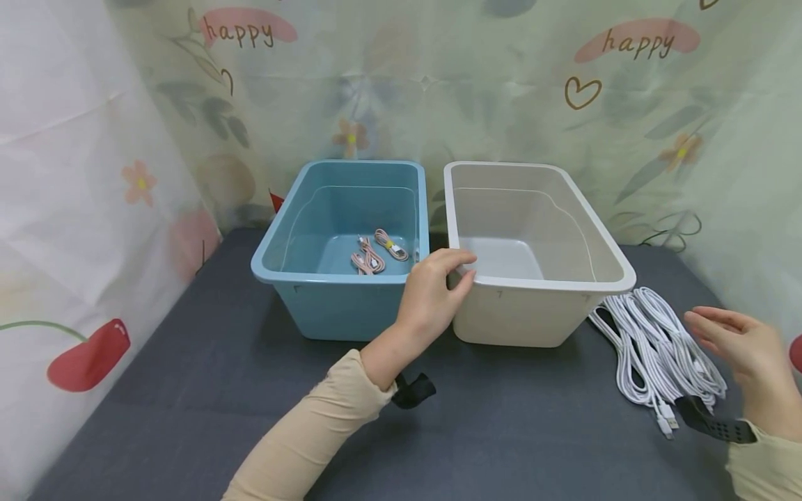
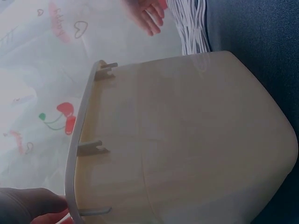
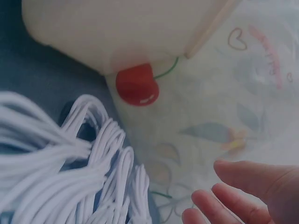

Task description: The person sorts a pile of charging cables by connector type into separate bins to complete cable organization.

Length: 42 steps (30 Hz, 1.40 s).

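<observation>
My left hand (image 1: pixel 432 289) pinches the near left corner of the rim of a beige plastic bin (image 1: pixel 514 313), thumb outside and fingers over the edge. In the left wrist view, the fingertips meet the rim of the bin (image 2: pixel 177 135) at the lower left. My right hand (image 1: pixel 742 341) hovers over the right side with fingers loosely extended, holding nothing. Beside it on the table lie bundles of white USB cables (image 1: pixel 664 348), also large in the right wrist view. Left of the beige bin stands a blue bin (image 1: pixel 338 306) with pink bundled cables (image 1: pixel 368 259) inside.
A dark cloth covers the table (image 1: pixel 200 410). A printed curtain (image 1: pixel 426 90) hangs behind and at both sides, close to the bins. The two bins stand side by side with a narrow gap. A thin cord (image 1: pixel 679 229) shows at the back right.
</observation>
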Motion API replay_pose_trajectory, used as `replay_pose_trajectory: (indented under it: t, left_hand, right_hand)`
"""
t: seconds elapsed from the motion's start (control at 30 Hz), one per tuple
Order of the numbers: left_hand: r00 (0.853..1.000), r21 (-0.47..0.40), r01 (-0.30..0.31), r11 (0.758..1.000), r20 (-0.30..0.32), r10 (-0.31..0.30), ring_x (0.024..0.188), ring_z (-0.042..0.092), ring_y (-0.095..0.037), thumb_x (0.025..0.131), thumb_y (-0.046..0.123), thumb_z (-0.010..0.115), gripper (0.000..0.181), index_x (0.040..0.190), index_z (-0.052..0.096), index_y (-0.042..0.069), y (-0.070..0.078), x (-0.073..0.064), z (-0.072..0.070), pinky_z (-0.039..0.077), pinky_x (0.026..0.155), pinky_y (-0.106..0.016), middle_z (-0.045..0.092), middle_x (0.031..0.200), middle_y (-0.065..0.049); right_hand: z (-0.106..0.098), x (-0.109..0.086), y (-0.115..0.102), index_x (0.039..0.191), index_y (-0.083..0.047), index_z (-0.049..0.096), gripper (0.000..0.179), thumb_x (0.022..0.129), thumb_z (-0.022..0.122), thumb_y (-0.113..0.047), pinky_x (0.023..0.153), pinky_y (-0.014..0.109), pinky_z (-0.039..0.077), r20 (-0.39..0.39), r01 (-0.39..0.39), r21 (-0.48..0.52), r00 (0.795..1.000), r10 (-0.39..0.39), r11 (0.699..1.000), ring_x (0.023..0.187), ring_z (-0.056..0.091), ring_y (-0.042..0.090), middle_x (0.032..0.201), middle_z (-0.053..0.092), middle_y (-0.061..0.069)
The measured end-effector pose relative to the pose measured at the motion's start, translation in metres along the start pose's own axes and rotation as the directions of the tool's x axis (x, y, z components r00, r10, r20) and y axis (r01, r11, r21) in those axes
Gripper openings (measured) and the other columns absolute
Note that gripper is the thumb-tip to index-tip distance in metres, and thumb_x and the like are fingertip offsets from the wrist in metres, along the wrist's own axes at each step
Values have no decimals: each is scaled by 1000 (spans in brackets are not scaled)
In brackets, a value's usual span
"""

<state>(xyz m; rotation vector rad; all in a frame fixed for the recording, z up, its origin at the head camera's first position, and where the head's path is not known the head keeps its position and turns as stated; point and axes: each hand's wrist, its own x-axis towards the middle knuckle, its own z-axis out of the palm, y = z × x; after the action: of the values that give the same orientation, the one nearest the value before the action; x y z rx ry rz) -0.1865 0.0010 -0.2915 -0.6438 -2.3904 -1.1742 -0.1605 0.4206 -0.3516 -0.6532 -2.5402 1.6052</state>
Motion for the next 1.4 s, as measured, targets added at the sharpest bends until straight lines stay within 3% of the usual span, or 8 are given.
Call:
replay_pose_trajectory:
  t: [0.1,0.23,0.3,0.43,0.6,0.83,1.27,1.4]
  left_hand:
    - [1000,1,-5,1000,-1,5,107,63,-18,88,10,63,23,110,69,7,0,0,0,52,90,-30,67,115,-8]
    - [1000,0,-13,1000,-6,13,106,63,-18,88,10,63,23,110,69,7,0,0,0,52,90,-30,67,115,-8]
    - [1000,1,-16,1000,-10,16,106,63,-18,88,10,63,23,110,69,7,0,0,0,52,90,-30,67,114,-8]
    - [1000,6,-25,1000,-13,25,106,63,-18,88,10,63,22,109,69,7,1,0,0,52,89,-30,67,114,-7]
    - [999,11,-35,999,-16,35,105,64,-17,88,10,63,22,108,69,7,1,1,1,52,90,-29,68,113,-7]
    - [999,7,-35,999,-17,35,105,63,-17,88,10,63,21,108,70,7,1,1,1,52,90,-29,68,113,-7]
    - [1000,5,-26,1000,-11,26,109,62,-17,88,10,63,21,108,70,6,0,1,2,51,92,-28,67,114,-6]
    - [1000,2,-24,1000,-12,24,109,62,-17,88,10,63,21,108,70,7,1,0,2,51,92,-28,68,114,-6]
  right_hand:
    - [-4,-1,8,102,-44,48,23,84,61,-51,99,78,2,0,-63,-45,998,63,997,73,39,-12,68,42,-43]
    - [-9,11,23,120,-38,49,41,84,60,-53,100,76,9,-23,-88,-111,996,86,990,78,46,-2,73,48,-35]
    - [-11,19,29,135,-23,46,60,84,59,-53,102,73,15,-27,-94,-161,996,91,983,88,53,15,97,65,-12]
    - [-16,31,42,132,-20,49,60,84,57,-55,102,66,27,-30,-128,-243,992,124,962,93,54,27,112,62,9]
    - [-18,28,42,138,14,28,83,89,54,-47,98,64,33,14,-135,-295,989,146,946,112,36,47,140,24,36]
    - [-22,29,38,134,18,30,83,89,53,-47,78,47,48,49,-133,-389,985,165,911,89,54,27,138,26,39]
    - [-24,38,45,138,13,30,88,85,60,-50,90,56,39,17,-234,-300,968,251,925,114,38,45,144,20,35]
    - [-26,35,40,133,9,42,79,83,63,-49,94,55,38,5,-262,-277,962,274,925,103,45,34,127,43,31]
